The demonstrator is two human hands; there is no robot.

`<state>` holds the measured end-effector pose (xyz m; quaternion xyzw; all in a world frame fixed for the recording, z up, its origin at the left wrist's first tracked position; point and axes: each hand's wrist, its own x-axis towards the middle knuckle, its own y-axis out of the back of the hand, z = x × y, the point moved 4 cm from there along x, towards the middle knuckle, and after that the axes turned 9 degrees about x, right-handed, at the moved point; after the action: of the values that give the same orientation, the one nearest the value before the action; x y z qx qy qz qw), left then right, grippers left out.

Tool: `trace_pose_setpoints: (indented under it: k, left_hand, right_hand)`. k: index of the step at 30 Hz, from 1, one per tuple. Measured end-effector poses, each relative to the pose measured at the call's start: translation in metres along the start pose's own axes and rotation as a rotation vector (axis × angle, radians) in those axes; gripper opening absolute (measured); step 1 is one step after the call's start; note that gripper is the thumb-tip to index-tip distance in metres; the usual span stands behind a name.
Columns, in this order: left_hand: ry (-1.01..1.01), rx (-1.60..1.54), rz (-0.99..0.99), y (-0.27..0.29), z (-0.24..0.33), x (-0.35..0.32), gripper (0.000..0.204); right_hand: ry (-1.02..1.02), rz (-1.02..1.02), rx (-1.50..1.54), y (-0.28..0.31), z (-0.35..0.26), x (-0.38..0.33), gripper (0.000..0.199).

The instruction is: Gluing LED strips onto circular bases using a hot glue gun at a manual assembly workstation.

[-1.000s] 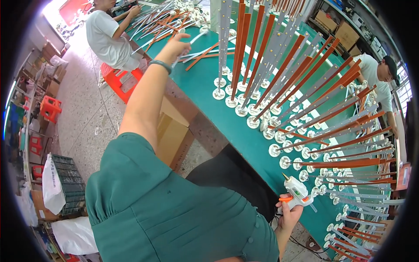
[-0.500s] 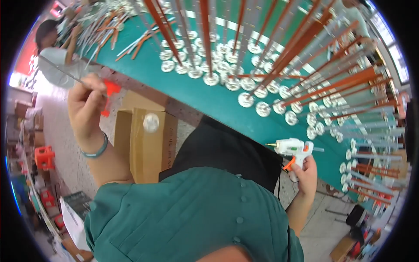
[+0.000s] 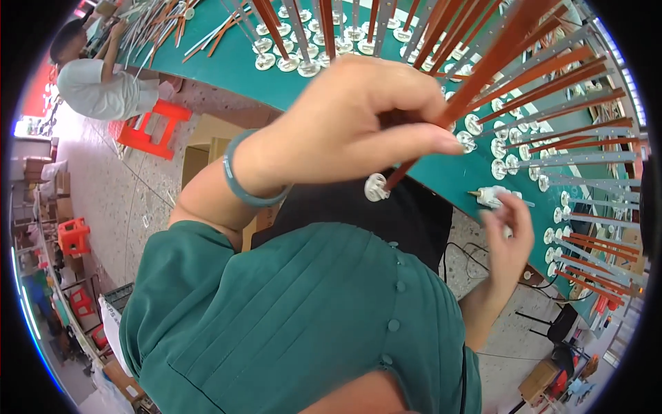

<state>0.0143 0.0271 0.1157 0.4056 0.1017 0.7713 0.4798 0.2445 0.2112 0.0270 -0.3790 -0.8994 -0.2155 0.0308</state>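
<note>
Green tabletop [image 3: 231, 72] first: I'm following its near edge as it slants down to the right, with a bare band alongside. Rows of upright strips [image 3: 327, 31] crowd beyond that band, tight gaps between them. Next, the long brown strip [image 3: 486, 65], tilted across the near edge, and the left hand [image 3: 365, 117] has its grip clamped on it. Right hand [image 3: 510, 234] at the glue gun [image 3: 491, 196]; blurred, so I can't tell whether that grip is closed. Smallest, the strip's white disc [image 3: 375, 189], past the edge against black cloth [image 3: 324, 210].

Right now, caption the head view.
Left hand grips brown strip with round white base; right hand at hot-glue gun.
</note>
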Motion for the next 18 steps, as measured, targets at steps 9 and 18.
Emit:
trace_pose_setpoints:
  k: [9,18]
  left_hand:
    - [0.095,-0.186,0.046,-0.052,-0.027,-0.021,0.03]
    - [0.644,-1.026,-0.352,-0.108,-0.07,-0.079,0.069]
  right_hand:
    - [0.076,-0.383,0.26,-0.079,-0.022,0.012,0.012]
    - [0.026,-0.217,0.509,-0.071,-0.026,0.002,0.012]
